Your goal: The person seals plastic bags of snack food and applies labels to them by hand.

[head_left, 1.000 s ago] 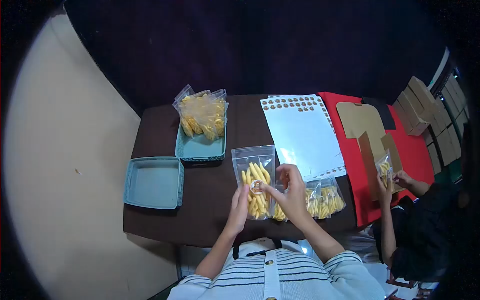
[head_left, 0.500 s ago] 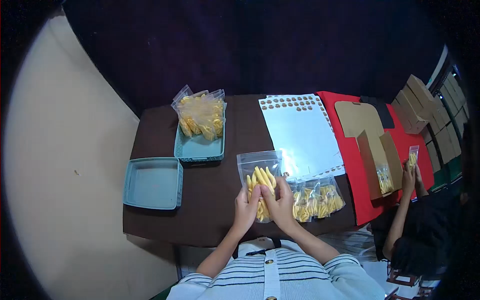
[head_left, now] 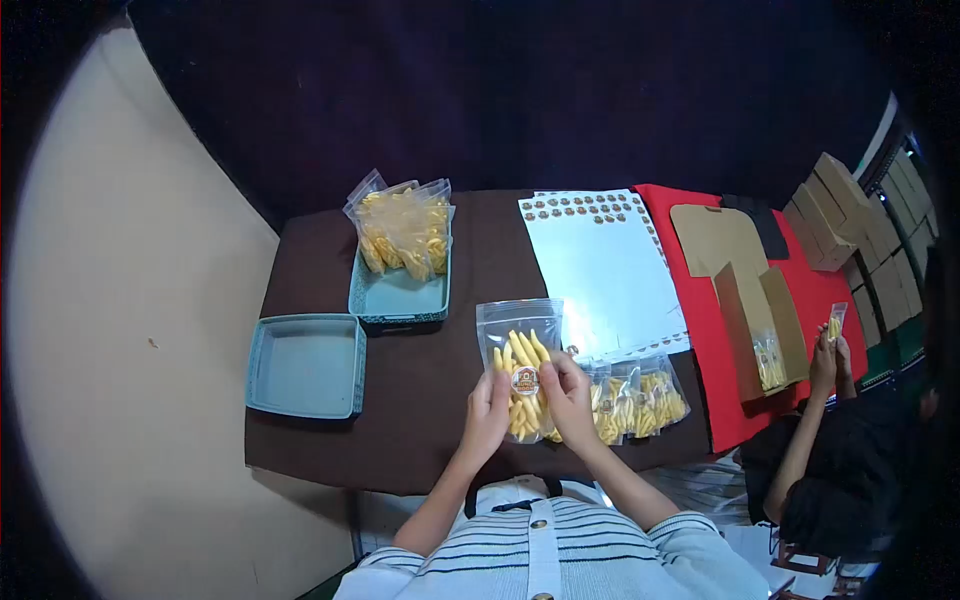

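Note:
A clear zip bag of yellow sticks (head_left: 522, 350) is held up over the brown table, with a round sticker (head_left: 525, 380) on its front. My left hand (head_left: 487, 415) grips the bag's left side, and my right hand (head_left: 570, 400) grips its right side, thumbs on the front. Just right of my right hand lie several filled bags (head_left: 640, 400) in a row. Behind them is a white sheet (head_left: 600, 275) with round stickers along its top and right edges.
More filled bags (head_left: 405, 230) are heaped in a teal basket (head_left: 400, 297); another teal basket (head_left: 305, 368) stands left. On the red cloth (head_left: 715, 400) is an open carton (head_left: 742, 330) holding bags. At right, a co-worker's hands (head_left: 828, 362) hold a small bag (head_left: 836, 320).
My thumbs have moved apart from the middle of the bag to its sides, uncovering the round sticker. The co-worker's hands and small bag have shifted slightly right.

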Motion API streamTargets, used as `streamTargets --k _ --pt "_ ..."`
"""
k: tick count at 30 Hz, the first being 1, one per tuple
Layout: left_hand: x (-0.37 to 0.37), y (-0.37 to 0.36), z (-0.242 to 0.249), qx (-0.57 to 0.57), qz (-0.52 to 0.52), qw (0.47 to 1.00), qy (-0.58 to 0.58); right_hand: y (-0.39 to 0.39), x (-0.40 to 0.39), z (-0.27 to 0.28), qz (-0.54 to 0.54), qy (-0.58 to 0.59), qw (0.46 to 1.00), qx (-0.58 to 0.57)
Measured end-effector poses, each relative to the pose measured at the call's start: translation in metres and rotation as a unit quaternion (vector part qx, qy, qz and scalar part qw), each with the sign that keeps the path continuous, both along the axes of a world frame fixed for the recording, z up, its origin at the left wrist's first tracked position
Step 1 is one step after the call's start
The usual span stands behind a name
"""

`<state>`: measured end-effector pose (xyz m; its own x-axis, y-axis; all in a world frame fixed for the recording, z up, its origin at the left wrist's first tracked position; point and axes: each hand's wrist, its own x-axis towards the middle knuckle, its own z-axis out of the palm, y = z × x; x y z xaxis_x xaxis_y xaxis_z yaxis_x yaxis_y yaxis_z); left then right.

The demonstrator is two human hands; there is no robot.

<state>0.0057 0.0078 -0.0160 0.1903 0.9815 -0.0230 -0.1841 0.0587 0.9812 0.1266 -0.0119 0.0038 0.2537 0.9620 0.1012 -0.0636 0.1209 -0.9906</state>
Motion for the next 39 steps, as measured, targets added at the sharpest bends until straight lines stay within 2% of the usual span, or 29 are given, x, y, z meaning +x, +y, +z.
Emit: streamTargets --k 1,2,3,5,7,9,11,13,21,23,25,27,29,31,32,33,35,39 --pt "0.0 -0.001 0.0 0.001 0.0 1.0 0.0 0.001 0.0 0.001 -0.009 0.001 1.0 0.009" --pt "0.001 -0.004 0.003 0.044 -0.006 0.999 0.022 0.0 0.0 -0.001 -0.007 -0.072 0.997 0.018" --pt "0.002 -0.006 0.006 0.087 -0.011 0.995 0.045 -0.002 0.001 0.0 -0.007 -0.072 0.997 0.018" --pt "0.001 -0.005 0.013 0.059 -0.028 0.997 0.04 -0.005 0.004 0.006 0.005 -0.174 0.985 -0.004" --pt "-0.001 -0.008 0.015 0.05 -0.03 0.996 0.063 -0.003 0.007 -0.004 0.027 -0.141 0.99 -0.015" --pt "-0.002 -0.008 0.011 0.063 -0.033 0.995 0.069 -0.004 0.007 0.004 0.072 0.006 0.996 -0.046" --pt "0.0 -0.009 0.008 0.037 -0.035 0.998 0.046 -0.005 0.011 0.005 0.081 0.01 0.996 -0.039" --pt "-0.001 -0.008 0.01 0.03 -0.044 0.998 0.038 -0.004 0.013 0.01 0.11 0.076 0.99 -0.04" --pt "-0.004 0.0 0.003 -0.022 -0.126 0.991 -0.026 -0.005 0.024 0.004 0.121 0.082 0.988 -0.047" --pt "0.001 0.005 0.008 0.116 -0.044 0.992 -0.009 -0.007 0.024 0.005 0.102 0.08 0.991 -0.03" --pt "-0.001 0.012 0.021 0.066 0.003 0.994 -0.09 -0.01 0.029 -0.006 0.107 0.043 0.992 -0.048" --pt "-0.008 0.021 0.02 0.078 0.024 0.996 -0.031 -0.013 0.029 -0.013 0.113 0.005 0.992 -0.049" --pt "-0.006 0.022 0.021 0.084 0.051 0.994 -0.041 -0.014 0.032 -0.013 0.131 -0.001 0.989 -0.073" --pt "-0.007 0.02 0.02 0.156 0.066 0.983 0.076 -0.012 0.036 0.001 0.015 -0.151 0.988 0.028" --pt "-0.005 0.015 0.027 0.163 0.072 0.981 0.075 -0.011 0.039 0.015 -0.039 -0.187 0.981 0.042" --pt "-0.004 0.014 0.025 0.163 0.07 0.981 0.075 -0.01 0.043 0.025 -0.042 -0.187 0.981 0.041" --pt "-0.004 0.01 0.021 0.234 0.05 0.962 0.134 -0.008 0.051 0.04 -0.013 -0.413 0.905 0.1" --pt "0.002 0.004 0.025 0.294 0.036 0.938 0.18 -0.004 0.036 0.038 0.042 -0.468 0.867 0.167"
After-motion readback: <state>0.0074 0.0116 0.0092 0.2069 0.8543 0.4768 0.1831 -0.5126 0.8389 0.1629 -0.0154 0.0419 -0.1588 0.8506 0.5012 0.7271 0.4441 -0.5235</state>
